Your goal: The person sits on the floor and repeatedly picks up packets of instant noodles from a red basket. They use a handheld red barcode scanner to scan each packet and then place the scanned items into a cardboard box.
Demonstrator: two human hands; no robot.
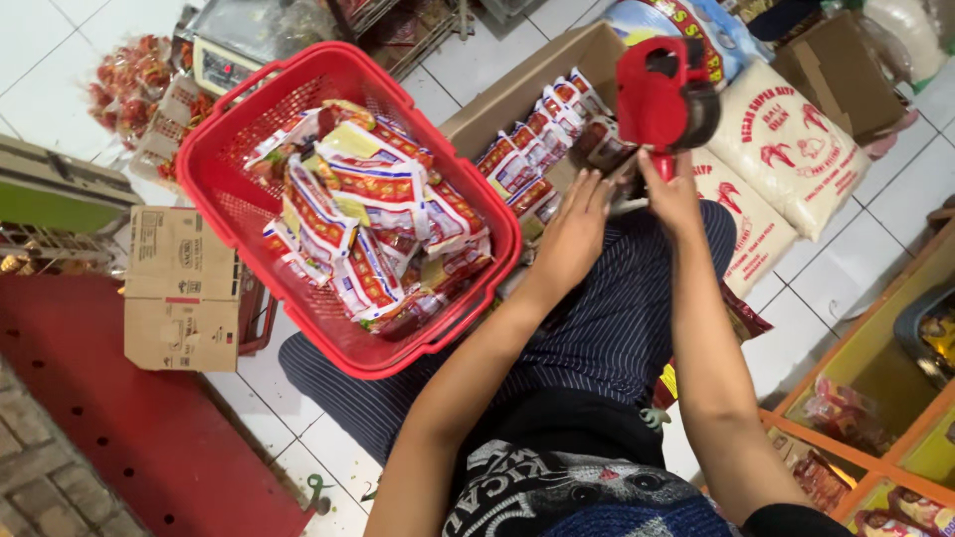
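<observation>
My right hand (pixel 672 195) grips the handle of a red price-label gun (pixel 659 94), held over an open cardboard box (pixel 517 89) with a row of red-and-white snack packets (pixel 532 144) standing in it. My left hand (pixel 577 227) reaches toward the box with fingers extended, resting on or just above a packet at its near end; what it grips I cannot make out. A red plastic basket (pixel 224 149) heaped with similar packets (pixel 368 229) sits tilted on my left knee.
White rice sacks (pixel 786 144) lie on the tiled floor beyond the box. A flattened brown carton (pixel 179 288) leans at left over a red mat (pixel 129 428). Orange shelves with packaged goods (pixel 875 398) stand at right. More snack bags (pixel 134 80) sit far left.
</observation>
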